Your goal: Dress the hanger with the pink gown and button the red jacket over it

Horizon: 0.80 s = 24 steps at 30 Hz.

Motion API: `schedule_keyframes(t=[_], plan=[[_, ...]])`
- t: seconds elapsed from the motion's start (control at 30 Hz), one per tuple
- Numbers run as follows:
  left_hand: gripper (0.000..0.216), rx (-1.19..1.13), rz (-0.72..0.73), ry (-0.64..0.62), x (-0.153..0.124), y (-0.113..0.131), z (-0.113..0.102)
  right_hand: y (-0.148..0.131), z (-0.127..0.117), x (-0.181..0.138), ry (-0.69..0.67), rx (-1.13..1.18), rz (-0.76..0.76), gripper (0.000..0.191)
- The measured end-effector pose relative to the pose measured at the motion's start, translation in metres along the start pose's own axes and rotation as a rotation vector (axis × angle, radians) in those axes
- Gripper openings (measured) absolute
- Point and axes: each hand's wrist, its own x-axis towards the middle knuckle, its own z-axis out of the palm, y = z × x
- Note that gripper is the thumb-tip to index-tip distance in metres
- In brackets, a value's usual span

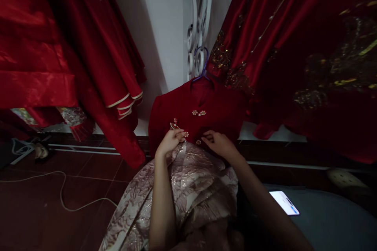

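Red jacket hangs on hanger just beyond my hands, front facing me, so clasps are within reach. Left hand pinches ornament at jacket front, fingers closed on it. Right hand lies on hem beside lower clasp, fingers half curled; whether it grips cloth, cannot tell. Brocade skirt under both forearms. Phone lit, right of right forearm.
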Motion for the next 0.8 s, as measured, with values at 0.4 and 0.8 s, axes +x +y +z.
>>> schedule_keyframes(t=[0.4, 0.8], plan=[[0.031, -0.059, 0.036, -0.132, -0.018, 0.022, -0.01, -0.054, 0.018, -0.012, 0.181, 0.386, -0.117, 0.037], [0.023, 0.068, 0.109, -0.093, -0.014, 0.019, -0.009, -0.045, 0.019, -0.008, 0.167, 0.488, -0.057, 0.029]])
